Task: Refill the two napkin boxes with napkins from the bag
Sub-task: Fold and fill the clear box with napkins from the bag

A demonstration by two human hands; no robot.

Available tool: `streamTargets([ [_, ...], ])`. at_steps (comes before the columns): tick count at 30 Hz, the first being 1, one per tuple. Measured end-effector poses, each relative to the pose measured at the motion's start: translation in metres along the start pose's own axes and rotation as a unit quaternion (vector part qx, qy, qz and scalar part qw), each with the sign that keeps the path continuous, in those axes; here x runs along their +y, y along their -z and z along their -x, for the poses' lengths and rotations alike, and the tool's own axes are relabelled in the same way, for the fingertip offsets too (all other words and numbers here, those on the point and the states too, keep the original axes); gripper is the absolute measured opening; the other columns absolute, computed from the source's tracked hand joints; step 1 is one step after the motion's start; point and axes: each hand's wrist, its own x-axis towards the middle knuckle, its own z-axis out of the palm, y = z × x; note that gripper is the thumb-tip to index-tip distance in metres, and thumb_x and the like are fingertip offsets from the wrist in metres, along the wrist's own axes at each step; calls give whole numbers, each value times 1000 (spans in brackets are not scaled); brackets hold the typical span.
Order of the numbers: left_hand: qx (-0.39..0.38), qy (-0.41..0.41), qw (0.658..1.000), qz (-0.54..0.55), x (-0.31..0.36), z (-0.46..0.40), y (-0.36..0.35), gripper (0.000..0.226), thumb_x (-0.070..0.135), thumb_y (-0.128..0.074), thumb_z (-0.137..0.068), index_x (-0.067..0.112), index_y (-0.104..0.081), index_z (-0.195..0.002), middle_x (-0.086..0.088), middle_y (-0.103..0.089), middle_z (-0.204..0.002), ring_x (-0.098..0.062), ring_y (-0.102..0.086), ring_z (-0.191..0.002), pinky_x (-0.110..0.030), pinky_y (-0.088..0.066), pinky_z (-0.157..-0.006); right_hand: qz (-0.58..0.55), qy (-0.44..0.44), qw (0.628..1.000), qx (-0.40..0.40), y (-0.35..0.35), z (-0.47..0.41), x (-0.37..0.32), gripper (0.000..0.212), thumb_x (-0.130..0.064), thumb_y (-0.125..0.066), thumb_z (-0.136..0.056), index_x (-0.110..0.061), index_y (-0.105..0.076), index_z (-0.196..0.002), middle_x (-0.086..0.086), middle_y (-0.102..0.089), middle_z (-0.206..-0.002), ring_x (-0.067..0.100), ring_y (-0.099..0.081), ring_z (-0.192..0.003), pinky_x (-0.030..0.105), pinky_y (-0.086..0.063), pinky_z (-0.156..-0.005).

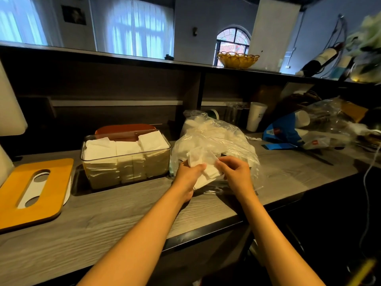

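A clear plastic bag of white napkins lies on the grey wooden counter, right of centre. At its mouth my left hand and my right hand both grip a small stack of white napkins. To the left stands a clear napkin box, open on top and filled with white napkins up to its rim. Behind it a brown lid leans. At the far left lies a yellow lid with an oval slot, resting on something white that it mostly hides.
A white paper cup, a blue packet and crumpled clear plastic crowd the counter's right end. A dark shelf unit rises behind, with a yellow wicker basket on top. The counter's front edge runs diagonally below my arms.
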Motion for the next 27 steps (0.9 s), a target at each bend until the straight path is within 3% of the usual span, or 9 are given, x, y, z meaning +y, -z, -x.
streamTargets([
  [6,-33,57,997,43,6,4,1,25,17,-58,-98,11,-59,-122,-13,-70,-106,-29,-68,-91,-44,-56,-83,6,46,997,64,2,-3,4,15,-7,-67,-89,-22,-70,-90,-1,-66,-104,-6,-62,-92,18,-54,-76],
  [8,-52,83,991,86,11,7,2,18,27,-49,-102,18,-61,-111,-14,-70,-104,-31,-67,-90,-45,-55,-82,-106,28,993,52,5,-4,3,7,-14,-69,-87,-15,-70,-94,2,-68,-100,7,-63,-93,25,-53,-80],
  [9,-56,90,989,101,13,7,3,19,30,-45,-103,19,-60,-106,-13,-69,-101,-30,-66,-88,-43,-54,-80,-196,9,980,27,8,-3,1,16,-21,-73,-83,-12,-70,-95,5,-68,-96,17,-63,-92,30,-53,-81],
  [12,-74,89,988,100,14,5,5,30,34,-39,-105,16,-59,-117,-15,-68,-110,-30,-65,-94,-43,-52,-80,-356,-67,928,-86,14,-1,-4,28,-26,-81,-74,-10,-71,-95,8,-68,-90,22,-65,-84,31,-57,-71],
  [14,-95,94,988,78,13,5,6,39,37,-38,-105,13,-58,-126,-18,-67,-120,-33,-63,-106,-47,-50,-92,-298,-72,943,-129,11,2,-6,8,-18,-70,-82,-13,-74,-88,5,-69,-86,19,-64,-81,28,-55,-66],
  [17,-143,102,983,46,12,8,7,47,45,-36,-103,12,-62,-125,-17,-68,-122,-35,-62,-117,-49,-47,-103,-103,-12,992,-68,2,2,-4,20,-5,-56,-96,-15,-73,-93,-3,-71,-90,14,-64,-89,21,-51,-73],
  [21,-210,100,972,-19,10,16,4,32,37,-48,-102,17,-64,-120,-14,-70,-117,-30,-66,-110,-47,-51,-97,-42,6,999,-10,0,-1,0,21,-6,-57,-96,-23,-71,-97,-4,-70,-94,3,-65,-85,17,-52,-72],
  [24,-210,74,971,-88,8,18,3,28,15,-54,-100,11,-59,-127,-13,-70,-116,-26,-69,-102,-42,-56,-90,15,16,1000,14,-2,-3,5,19,-7,-63,-93,-25,-70,-97,-5,-70,-90,6,-64,-80,17,-52,-70],
  [27,-207,53,972,-93,10,19,3,28,11,-48,-102,11,-55,-129,-17,-70,-116,-32,-69,-103,-48,-55,-93,82,53,992,78,-1,-3,7,16,-11,-64,-93,-25,-68,-100,-13,-67,-90,2,-62,-82,13,-49,-70],
])
